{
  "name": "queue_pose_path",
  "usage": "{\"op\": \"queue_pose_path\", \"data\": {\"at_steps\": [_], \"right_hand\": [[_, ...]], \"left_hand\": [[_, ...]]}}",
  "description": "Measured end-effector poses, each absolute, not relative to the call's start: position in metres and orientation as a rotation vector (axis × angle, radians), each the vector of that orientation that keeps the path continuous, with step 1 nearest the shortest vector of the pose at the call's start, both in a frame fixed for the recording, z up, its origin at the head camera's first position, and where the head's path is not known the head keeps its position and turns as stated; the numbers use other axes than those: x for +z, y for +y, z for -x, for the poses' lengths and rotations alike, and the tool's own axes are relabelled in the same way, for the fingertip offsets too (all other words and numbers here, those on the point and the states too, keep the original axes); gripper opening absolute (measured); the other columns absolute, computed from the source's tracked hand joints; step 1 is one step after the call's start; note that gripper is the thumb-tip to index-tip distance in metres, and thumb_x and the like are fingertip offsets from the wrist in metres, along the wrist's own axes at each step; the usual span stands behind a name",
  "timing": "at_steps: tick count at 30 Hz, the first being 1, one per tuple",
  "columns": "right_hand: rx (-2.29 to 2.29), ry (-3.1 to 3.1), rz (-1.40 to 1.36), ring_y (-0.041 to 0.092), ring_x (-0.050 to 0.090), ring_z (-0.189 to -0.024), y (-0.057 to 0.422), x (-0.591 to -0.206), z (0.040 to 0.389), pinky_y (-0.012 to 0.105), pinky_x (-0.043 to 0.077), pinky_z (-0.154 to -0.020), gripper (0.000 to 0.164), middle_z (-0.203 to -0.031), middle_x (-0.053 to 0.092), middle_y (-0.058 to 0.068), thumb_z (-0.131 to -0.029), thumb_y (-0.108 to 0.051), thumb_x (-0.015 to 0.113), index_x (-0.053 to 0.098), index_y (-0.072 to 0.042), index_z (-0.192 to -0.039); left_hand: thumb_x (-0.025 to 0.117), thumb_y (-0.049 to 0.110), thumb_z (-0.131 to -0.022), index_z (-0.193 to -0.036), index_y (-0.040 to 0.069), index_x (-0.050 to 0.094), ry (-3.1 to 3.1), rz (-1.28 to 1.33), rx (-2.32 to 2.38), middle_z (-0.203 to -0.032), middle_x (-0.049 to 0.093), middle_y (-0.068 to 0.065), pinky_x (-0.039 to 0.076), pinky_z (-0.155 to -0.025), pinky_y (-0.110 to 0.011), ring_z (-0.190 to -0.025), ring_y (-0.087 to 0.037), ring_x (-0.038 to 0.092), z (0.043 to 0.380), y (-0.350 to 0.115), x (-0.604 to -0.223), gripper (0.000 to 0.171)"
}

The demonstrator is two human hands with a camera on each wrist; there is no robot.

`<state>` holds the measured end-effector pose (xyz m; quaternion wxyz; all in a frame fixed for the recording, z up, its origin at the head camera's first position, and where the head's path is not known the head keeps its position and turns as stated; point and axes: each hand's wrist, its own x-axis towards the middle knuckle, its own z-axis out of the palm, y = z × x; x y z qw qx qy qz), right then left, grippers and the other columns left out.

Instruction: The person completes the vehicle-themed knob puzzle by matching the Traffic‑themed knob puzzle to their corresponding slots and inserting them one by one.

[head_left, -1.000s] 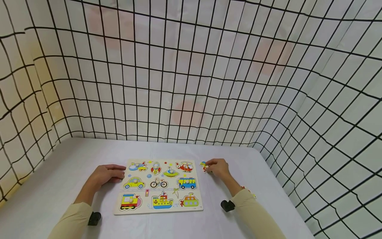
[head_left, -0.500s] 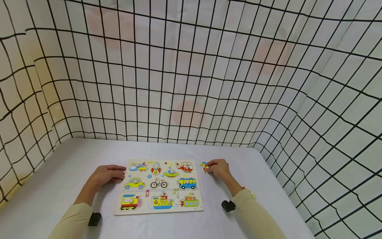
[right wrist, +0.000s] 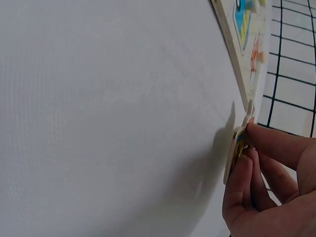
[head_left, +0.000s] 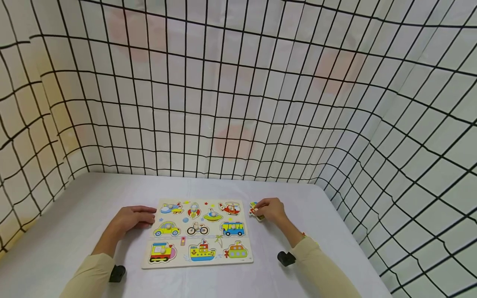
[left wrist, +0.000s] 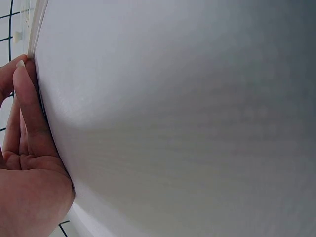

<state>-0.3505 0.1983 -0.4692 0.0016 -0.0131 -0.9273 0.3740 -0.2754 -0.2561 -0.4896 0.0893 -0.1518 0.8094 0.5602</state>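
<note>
A wooden picture puzzle board (head_left: 175, 265) lies flat on the white table, with vehicle pictures such as a car (head_left: 167, 228), a bus (head_left: 232, 228) and a train (head_left: 162, 252). Just past its upper right corner my right hand (head_left: 272, 210) pinches a small colourful puzzle piece (head_left: 253, 209) between thumb and fingers. In the right wrist view this wooden piece (right wrist: 236, 150) is tipped nearly on edge to the camera; its picture is mostly hidden. My left hand (head_left: 130, 217) rests at the board's left side, fingers extended, fingertips right at the edge, as the left wrist view also shows.
A black grid net (head_left: 231, 103) over white sheeting surrounds the table at the back and both sides. Bare white tabletop (head_left: 208, 281) lies in front of the board. A bit of red (head_left: 304, 234) peeks out beside the right sleeve (head_left: 316, 265).
The puzzle piece in my right hand has turned and shifted slightly toward the board. The right sleeve now covers most of a colourful thing that showed beside it. The left hand stays at the board.
</note>
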Motion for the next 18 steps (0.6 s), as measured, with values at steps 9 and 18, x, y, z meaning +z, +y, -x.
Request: {"op": "queue_pose_path", "data": {"at_steps": [9, 18], "right_hand": [[1.144, -2.952, -0.048, 0.018, 0.058, -0.076, 0.180, -0.465, 0.342, 0.026, 0.042, -0.060, 0.018, -0.077, 0.069, 0.002, -0.072, -0.018, 0.089, 0.077, -0.010, -0.081], [1.132, -3.004, -0.117, 0.016, 0.053, -0.067, 0.170, -0.460, 0.333, 0.026, 0.041, -0.056, 0.020, -0.072, 0.064, 0.001, -0.074, -0.021, 0.089, 0.073, -0.010, -0.078]], "left_hand": [[0.077, 0.018, -0.087, -0.130, -0.002, 0.066, 2.397, 0.451, 1.679, -0.104, 0.076, -0.011, 0.055, -0.068, -0.025, -0.073, -0.015, 0.067, 0.275, -0.257, -0.492, 0.049], [0.077, 0.018, -0.086, -0.130, -0.001, 0.066, 2.387, 0.464, 1.677, -0.107, 0.076, -0.012, 0.056, -0.069, -0.025, -0.074, -0.016, 0.068, 0.277, -0.257, -0.490, 0.049]]}}
